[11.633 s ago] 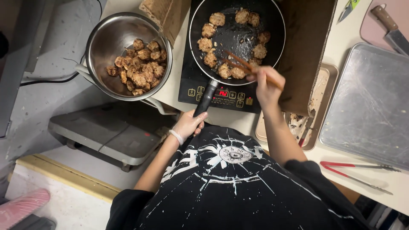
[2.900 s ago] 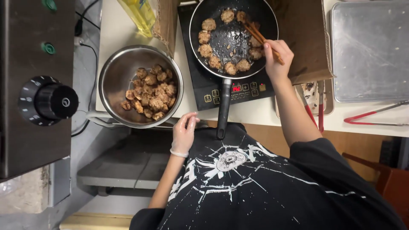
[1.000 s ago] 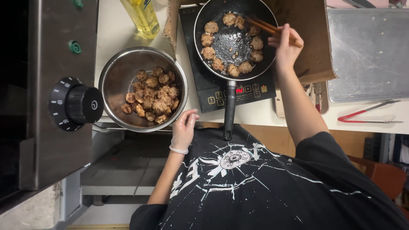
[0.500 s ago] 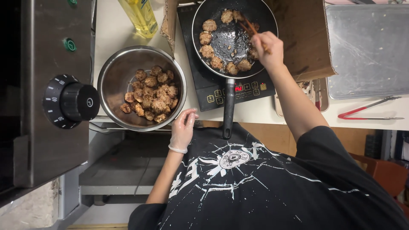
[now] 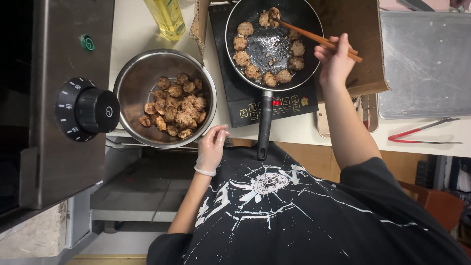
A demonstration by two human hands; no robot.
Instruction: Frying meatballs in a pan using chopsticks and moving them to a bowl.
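Observation:
A black frying pan [image 5: 255, 19] sits on a black induction cooker [image 5: 235, 100], with browned meat pieces [image 5: 242, 58] ringed around its oily centre. My right hand [image 5: 334, 60] is shut on wooden chopsticks [image 5: 319, 39] whose tips reach over the pan's far right side, near a meat piece. My left hand [image 5: 212, 147], in a thin clear glove, rests at the counter edge between the pan handle [image 5: 264, 122] and a steel bowl [image 5: 142, 78] of fried meat pieces [image 5: 174, 105]; its fingers are loosely apart and hold nothing.
A bottle of yellow oil [image 5: 167, 17] stands behind the bowl. A steel appliance with a black dial [image 5: 88, 110] fills the left. A brown cardboard sheet [image 5: 360, 44], a metal tray [image 5: 427, 59] and red-handled tongs [image 5: 422, 135] lie to the right.
My right hand has drawn back to the right of the pan, chopsticks now angled across its far right edge. The left hand stays at the counter edge.

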